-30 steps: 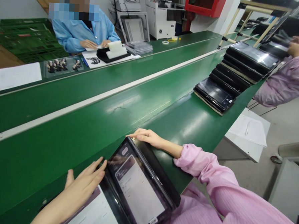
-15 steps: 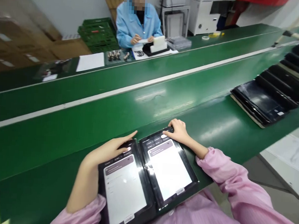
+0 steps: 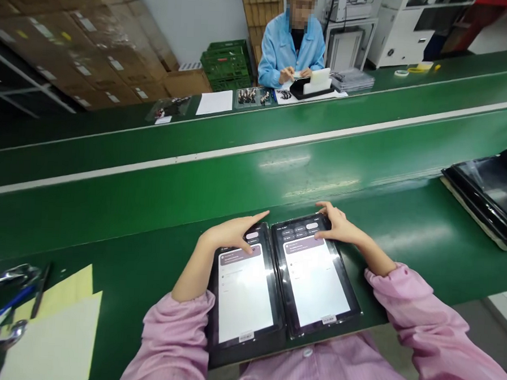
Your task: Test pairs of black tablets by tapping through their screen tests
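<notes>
Two tablets lie side by side at the near edge of the green bench, screens up and lit. On the left tablet, my left hand rests across the upper part, its thumb on the screen and index finger stretched past the top edge. At the top right corner of the right tablet is my right hand, fingers apart, thumb touching the screen and the other fingers beyond the edge. Both screens show a purple-grey panel above a white area. Each tablet has a small label at its bottom edge.
Black glossy tablets are stacked to the right. Yellow paper sheets, a blue pen and shiny metal tools lie at left. Across the bench a co-worker in a blue jacket handles parts beside a black stand.
The view has swung left, bringing the papers and pen into sight. Both thumbs have moved down from the top tiles to the purple-grey panels.
</notes>
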Motion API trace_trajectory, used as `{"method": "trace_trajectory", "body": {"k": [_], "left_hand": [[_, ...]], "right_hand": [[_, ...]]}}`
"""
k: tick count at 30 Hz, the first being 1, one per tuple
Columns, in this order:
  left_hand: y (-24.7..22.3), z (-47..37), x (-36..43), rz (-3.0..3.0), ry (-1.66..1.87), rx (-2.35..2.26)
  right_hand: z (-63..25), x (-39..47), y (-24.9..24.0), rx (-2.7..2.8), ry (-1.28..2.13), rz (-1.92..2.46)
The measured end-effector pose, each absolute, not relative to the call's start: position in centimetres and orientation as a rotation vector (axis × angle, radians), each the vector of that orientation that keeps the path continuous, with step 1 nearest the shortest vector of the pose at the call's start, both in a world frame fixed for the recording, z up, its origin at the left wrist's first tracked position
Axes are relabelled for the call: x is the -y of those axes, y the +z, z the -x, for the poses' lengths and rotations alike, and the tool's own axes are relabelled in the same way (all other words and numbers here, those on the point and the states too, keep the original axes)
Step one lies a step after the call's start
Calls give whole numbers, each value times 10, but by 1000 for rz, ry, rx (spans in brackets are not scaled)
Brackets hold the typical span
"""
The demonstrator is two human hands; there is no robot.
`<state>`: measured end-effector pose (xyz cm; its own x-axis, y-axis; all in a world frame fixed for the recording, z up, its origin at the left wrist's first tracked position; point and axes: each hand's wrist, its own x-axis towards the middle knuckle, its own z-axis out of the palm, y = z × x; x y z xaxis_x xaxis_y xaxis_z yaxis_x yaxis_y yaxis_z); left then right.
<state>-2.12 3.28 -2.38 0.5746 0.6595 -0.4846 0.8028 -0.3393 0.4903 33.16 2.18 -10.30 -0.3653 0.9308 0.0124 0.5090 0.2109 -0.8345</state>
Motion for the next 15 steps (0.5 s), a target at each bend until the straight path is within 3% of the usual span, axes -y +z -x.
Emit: {"method": "trace_trajectory", "body": {"k": [8, 15], "left_hand": [[-22, 27, -18, -2073, 11, -1361], [-29, 21, 22, -2340, -333, -1232]], "right_hand": [[-340, 8, -111, 1477, 1273, 1285], [-334, 62, -119, 1556, 1253, 1195]]}}
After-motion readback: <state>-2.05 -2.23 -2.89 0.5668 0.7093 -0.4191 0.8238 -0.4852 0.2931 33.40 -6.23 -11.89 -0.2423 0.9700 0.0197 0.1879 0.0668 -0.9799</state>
